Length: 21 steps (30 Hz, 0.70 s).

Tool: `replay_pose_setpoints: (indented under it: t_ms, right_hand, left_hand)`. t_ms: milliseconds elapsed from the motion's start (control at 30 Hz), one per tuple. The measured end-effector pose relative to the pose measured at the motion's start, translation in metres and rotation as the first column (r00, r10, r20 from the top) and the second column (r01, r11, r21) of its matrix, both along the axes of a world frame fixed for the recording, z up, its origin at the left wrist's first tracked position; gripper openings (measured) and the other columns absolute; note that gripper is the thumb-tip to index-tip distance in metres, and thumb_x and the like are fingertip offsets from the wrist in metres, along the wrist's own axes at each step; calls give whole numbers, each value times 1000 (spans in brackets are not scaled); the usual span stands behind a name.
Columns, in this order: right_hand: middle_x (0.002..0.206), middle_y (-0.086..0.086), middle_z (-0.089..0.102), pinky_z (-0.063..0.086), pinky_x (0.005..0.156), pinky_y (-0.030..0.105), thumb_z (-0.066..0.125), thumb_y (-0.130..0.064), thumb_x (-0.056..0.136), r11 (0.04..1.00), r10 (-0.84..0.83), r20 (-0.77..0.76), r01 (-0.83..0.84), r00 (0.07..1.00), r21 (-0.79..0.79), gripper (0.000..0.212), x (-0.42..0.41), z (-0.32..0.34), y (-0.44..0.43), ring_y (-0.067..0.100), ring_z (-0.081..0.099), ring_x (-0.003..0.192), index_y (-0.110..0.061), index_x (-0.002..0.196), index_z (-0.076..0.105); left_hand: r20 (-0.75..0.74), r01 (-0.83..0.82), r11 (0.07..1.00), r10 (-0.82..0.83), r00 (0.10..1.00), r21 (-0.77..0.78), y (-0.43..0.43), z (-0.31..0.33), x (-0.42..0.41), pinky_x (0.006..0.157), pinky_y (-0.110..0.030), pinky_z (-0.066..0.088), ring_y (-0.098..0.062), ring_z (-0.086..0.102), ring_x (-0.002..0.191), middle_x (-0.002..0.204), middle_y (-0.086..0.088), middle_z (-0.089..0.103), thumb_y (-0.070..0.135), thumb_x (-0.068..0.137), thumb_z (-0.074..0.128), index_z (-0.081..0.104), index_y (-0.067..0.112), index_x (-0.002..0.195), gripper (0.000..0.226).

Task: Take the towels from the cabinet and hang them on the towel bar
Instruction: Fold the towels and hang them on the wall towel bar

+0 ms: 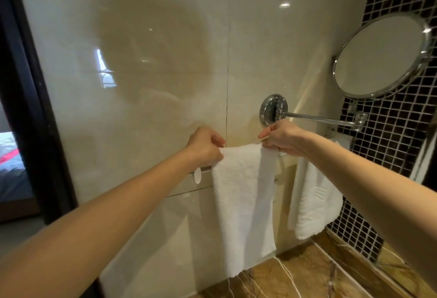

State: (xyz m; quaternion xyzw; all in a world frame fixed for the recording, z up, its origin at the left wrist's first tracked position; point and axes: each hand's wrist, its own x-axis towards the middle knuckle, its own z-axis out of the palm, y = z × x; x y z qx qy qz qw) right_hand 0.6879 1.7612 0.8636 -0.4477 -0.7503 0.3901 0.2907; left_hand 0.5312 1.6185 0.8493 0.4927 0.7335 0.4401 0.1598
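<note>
A white towel (241, 193) hangs folded over the towel bar (204, 169) on the beige tiled wall, its lower edge near the countertop. My left hand (205, 147) pinches the towel's top left corner at the bar. My right hand (282, 138) pinches the top right edge, fingers curled on the cloth. A second white towel (314, 203) hangs further right on the same bar, partly behind my right forearm. The bar itself is mostly hidden by towels and hands.
A round chrome mirror (380, 57) on a swing arm (316, 119) juts from the wall above the right towel. Dark mosaic tiles (399, 136) fill the right wall. A brown marble countertop (307, 276) lies below. A dark door frame (28, 98) stands at left.
</note>
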Motion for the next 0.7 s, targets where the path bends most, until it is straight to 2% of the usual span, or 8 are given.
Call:
replay_pose_setpoints:
  t_ms: [67, 133, 200, 300, 433, 567, 633, 700]
  right_hand:
    - [74, 5, 57, 48, 64, 26, 58, 14, 82, 995, -16, 38, 12, 999, 99, 29, -3, -5, 2, 20, 56, 75, -12, 67, 59]
    - [76, 6, 61, 49, 69, 28, 57, 14, 79, 981, -13, 65, 0, 998, 192, 29, -7, -8, 4, 22, 58, 80, -11, 66, 63]
    - [83, 8, 66, 46, 71, 25, 59, 9, 78, 955, -4, 124, -33, 992, 294, 21, -9, -10, 4, 21, 59, 85, -8, 76, 71]
    - [97, 11, 69, 44, 72, 23, 59, 5, 77, 920, -3, 186, -70, 983, 385, 26, -13, -14, 4, 22, 60, 92, -4, 95, 74]
    - [105, 10, 70, 46, 78, 26, 61, 1, 75, 898, 4, 262, -119, 965, 423, 28, -16, -19, 9, 24, 62, 98, -8, 97, 75]
    - [102, 3, 71, 49, 94, 41, 61, -4, 79, 886, 30, 356, -190, 934, 423, 25, -15, -25, 11, 24, 62, 102, -14, 96, 76]
    - [107, 0, 71, 48, 96, 41, 57, -4, 80, 882, 45, 423, -234, 905, 409, 30, -14, -28, 11, 22, 62, 105, -16, 100, 75]
    - [110, -1, 71, 47, 98, 42, 52, -3, 79, 881, 41, 489, -263, 871, 394, 35, -12, -29, 11, 22, 61, 108, -20, 101, 74]
  left_hand:
    - [-87, -8, 1000, 9, 996, 5, 0, -2, -2, 69, -22, 48, -19, 62, 99, 106, -4, 64, -6, 74, 66, 66, 12, 103, 34]
    - [-213, -7, 1000, 6, 977, -4, 1, -4, -2, 75, -23, 49, -18, 62, 98, 107, -4, 65, 0, 75, 65, 68, 11, 104, 31]
    - [-312, -2, 1000, -7, 950, -31, 2, -8, -3, 87, -32, 52, -18, 62, 99, 105, -1, 67, 7, 76, 64, 70, 15, 100, 26]
    - [-394, 11, 997, -39, 918, -74, 2, -12, -3, 91, -42, 50, -18, 61, 99, 93, 7, 68, 27, 72, 65, 72, 24, 92, 22]
    - [-469, 19, 994, -68, 881, -109, 1, -17, -2, 90, -47, 47, -18, 60, 92, 88, 8, 68, 45, 68, 65, 71, 25, 85, 28]
    - [-526, 11, 991, -81, 846, -134, 3, -20, -3, 86, -46, 49, -18, 61, 82, 76, 8, 67, 47, 69, 64, 72, 27, 82, 25]
    - [-561, 12, 990, -90, 823, -141, 3, -20, -3, 82, -44, 51, -19, 61, 78, 73, 9, 65, 48, 71, 63, 72, 29, 82, 24]
    - [-611, -1, 990, -85, 787, -139, 4, -21, -4, 76, -39, 52, -22, 58, 71, 63, 6, 57, 48, 75, 63, 68, 27, 72, 22]
